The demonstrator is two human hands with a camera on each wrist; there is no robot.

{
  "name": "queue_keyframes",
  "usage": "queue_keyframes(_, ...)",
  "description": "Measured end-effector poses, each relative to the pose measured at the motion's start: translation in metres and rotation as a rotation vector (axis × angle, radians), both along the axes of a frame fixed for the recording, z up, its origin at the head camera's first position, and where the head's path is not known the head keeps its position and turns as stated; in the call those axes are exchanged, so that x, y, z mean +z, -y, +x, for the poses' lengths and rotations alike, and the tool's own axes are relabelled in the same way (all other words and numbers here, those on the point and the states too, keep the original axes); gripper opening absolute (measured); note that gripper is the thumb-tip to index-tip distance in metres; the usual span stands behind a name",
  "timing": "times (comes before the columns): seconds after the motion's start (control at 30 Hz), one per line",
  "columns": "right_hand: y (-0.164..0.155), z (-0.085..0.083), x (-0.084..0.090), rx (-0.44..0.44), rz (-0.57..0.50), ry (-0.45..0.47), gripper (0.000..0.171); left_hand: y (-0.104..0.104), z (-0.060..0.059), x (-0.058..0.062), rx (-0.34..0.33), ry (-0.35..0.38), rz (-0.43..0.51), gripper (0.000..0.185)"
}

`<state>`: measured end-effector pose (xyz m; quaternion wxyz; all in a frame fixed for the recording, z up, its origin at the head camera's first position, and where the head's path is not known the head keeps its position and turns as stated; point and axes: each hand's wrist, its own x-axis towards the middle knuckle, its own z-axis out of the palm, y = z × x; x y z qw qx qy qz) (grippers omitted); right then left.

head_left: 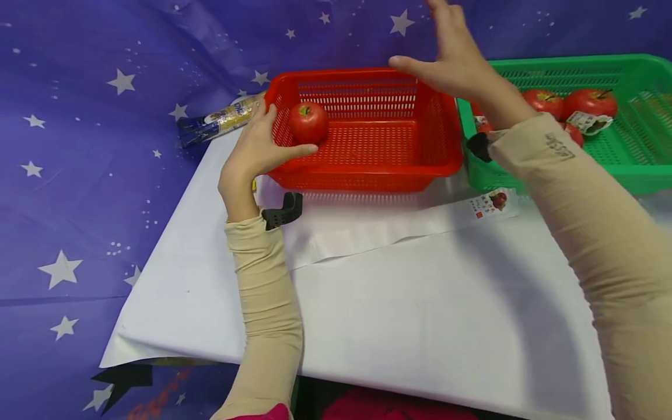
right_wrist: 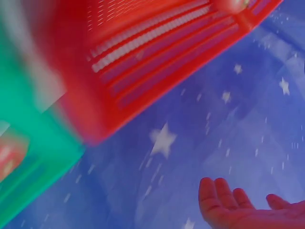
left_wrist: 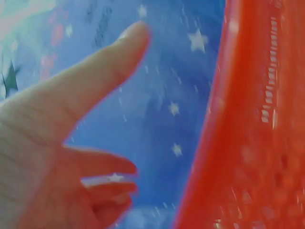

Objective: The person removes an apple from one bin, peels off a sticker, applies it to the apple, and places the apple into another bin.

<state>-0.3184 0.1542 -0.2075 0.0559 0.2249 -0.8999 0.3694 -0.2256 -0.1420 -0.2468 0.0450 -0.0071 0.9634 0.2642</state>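
A red plastic basket [head_left: 367, 178] stands at the back of the table with one red apple [head_left: 308, 122] inside, at its left end. My left hand [head_left: 257, 146] is at the basket's left side, thumb extended over the front rim and fingers spread; the left wrist view shows the thumb and fingers apart, beside the red wall. My right hand [head_left: 454, 55] is raised over the basket's back right corner, thumb and fingers spread wide with nothing between them. In the right wrist view its fingers [right_wrist: 221, 198] appear apart from the basket.
A green basket [head_left: 577, 175] with several red apples [head_left: 590, 104] and a label stands to the right, partly behind my right forearm. A packet with a blue end [head_left: 210, 123] lies behind my left hand. A printed paper strip [head_left: 493, 204] lies on the white table [head_left: 420, 315].
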Motion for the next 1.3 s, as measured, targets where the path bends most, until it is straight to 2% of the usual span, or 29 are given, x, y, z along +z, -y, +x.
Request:
queue_keyframes(0.13, 0.048, -0.02, -0.013, 0.065, 0.069, 0.055, 0.093, 0.011, -0.006, -0.009, 0.014, 0.119, -0.035, 0.119)
queue_keyframes(0.27, 0.096, -0.032, -0.035, 0.169, 0.271, 0.155, 0.1, 0.012, -0.009, -0.01, 0.003, 0.16, -0.087, 0.125)
queue_keyframes(0.43, 0.142, -0.029, -0.053, 0.355, 0.563, 0.333, 0.093, 0.014, -0.006, -0.01, 0.008, 0.205, -0.107, 0.131)
queue_keyframes(0.5, 0.151, -0.026, -0.055, 0.382, 0.666, 0.353, 0.09, 0.015, -0.006, -0.01, 0.007, 0.208, -0.103, 0.133)
queue_keyframes(0.6, 0.156, -0.023, -0.056, 0.364, 0.763, 0.329, 0.089, 0.015, -0.006, -0.009, 0.003, 0.204, -0.102, 0.132)
queue_keyframes(0.8, 0.163, -0.023, -0.06, 0.327, 0.773, 0.273, 0.094, 0.009, -0.006, -0.007, -0.01, 0.21, -0.113, 0.128)
queue_keyframes(0.97, 0.172, -0.027, -0.065, 0.296, 0.836, 0.153, 0.088, 0.009, -0.005, -0.01, -0.008, 0.212, -0.103, 0.128)
queue_keyframes(1.07, 0.176, -0.028, -0.067, 0.276, 0.82, 0.164, 0.087, 0.011, -0.004, -0.01, -0.009, 0.202, -0.097, 0.126)
queue_keyframes(1.2, 0.176, -0.031, -0.069, 0.298, 0.764, 0.187, 0.087, 0.012, -0.005, -0.01, -0.012, 0.186, -0.089, 0.124)
queue_keyframes(1.3, 0.174, -0.033, -0.07, 0.313, 0.804, 0.116, 0.083, 0.011, -0.007, -0.012, -0.02, 0.188, -0.072, 0.126)
